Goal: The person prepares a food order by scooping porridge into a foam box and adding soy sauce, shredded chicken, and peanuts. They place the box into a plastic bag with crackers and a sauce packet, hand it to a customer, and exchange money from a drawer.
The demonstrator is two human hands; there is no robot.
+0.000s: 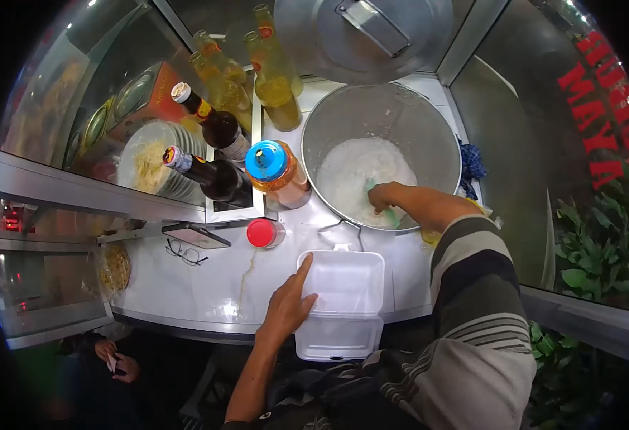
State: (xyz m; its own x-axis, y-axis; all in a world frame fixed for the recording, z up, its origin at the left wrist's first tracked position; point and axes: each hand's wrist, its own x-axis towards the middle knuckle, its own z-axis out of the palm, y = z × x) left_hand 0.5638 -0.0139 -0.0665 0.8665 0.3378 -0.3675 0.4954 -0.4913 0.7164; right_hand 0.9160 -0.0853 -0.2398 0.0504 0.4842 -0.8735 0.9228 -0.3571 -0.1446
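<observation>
My left hand (287,304) rests on the left edge of an open white foam box (343,304) lying on the metal counter (207,279). My right hand (386,197) reaches into a large metal pot (429,136) of white rice (354,168) and grips a green scoop (393,215), mostly hidden by the fingers. The striped sleeve of my right arm crosses the pot's rim.
The pot's lid (361,32) leans up behind it. Left of the pot stand dark sauce bottles (210,175), yellow bottles (275,79), a blue-capped jar (275,172) and a red-capped jar (264,233). Glasses (184,252) and a phone (195,235) lie on the counter. Another person's hands (117,362) show below left.
</observation>
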